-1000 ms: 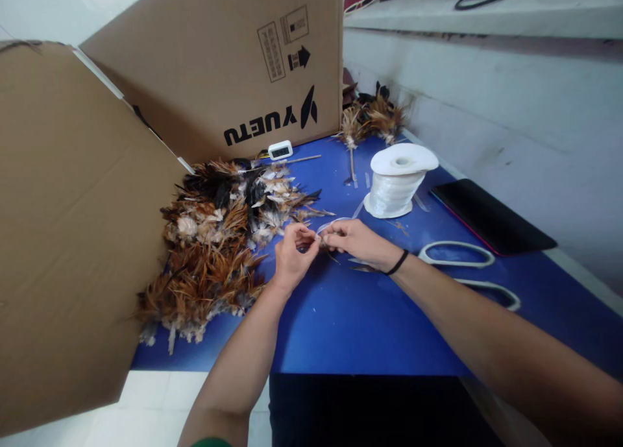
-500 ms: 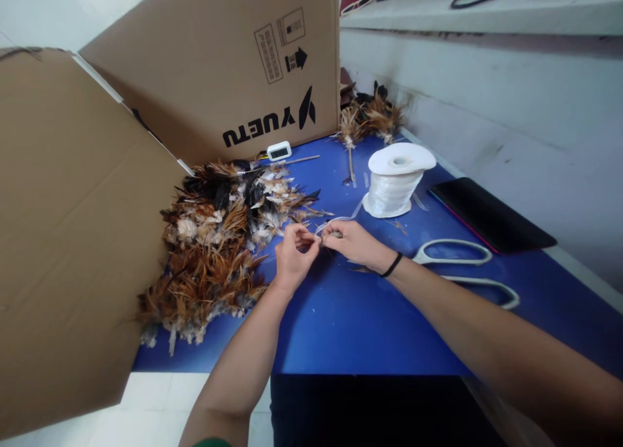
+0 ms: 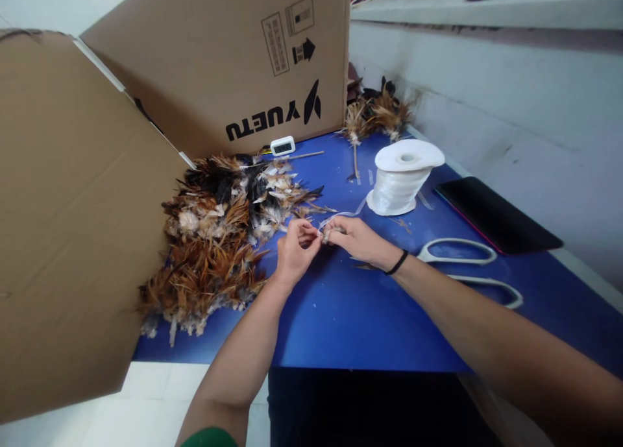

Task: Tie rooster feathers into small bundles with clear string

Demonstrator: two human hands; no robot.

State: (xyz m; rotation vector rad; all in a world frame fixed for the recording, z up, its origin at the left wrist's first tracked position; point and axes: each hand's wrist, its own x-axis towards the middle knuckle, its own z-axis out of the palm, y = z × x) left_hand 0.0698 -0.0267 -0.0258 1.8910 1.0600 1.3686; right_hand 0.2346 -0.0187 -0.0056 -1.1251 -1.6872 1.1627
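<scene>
My left hand (image 3: 298,252) is closed, thumb and fingertips pinching the end of a thin white ribbon (image 3: 345,213). Right beside it, almost touching fingertip to fingertip, my right hand (image 3: 357,239) is closed around a small grey-brown feather bundle (image 3: 335,230), mostly hidden by the fingers. From the hands the ribbon runs back to a white spool (image 3: 406,174) standing upright on the blue table (image 3: 331,324). A dark feather tip (image 3: 364,265) shows below my right hand. White-handled scissors (image 3: 457,251) lie beside and partly under my right forearm.
Brown, black and white feather bundles (image 3: 204,272) are heaped at left against a large cardboard box (image 3: 195,64). More feathers (image 3: 382,113) sit at the back. A small digital clock (image 3: 283,146) stands by the box. A black phone (image 3: 496,213) lies near the wall at right.
The view has shifted slightly, so most things appear a little further right and higher. Both hands keep nearly the same pose, still pinched together at the ribbon.
</scene>
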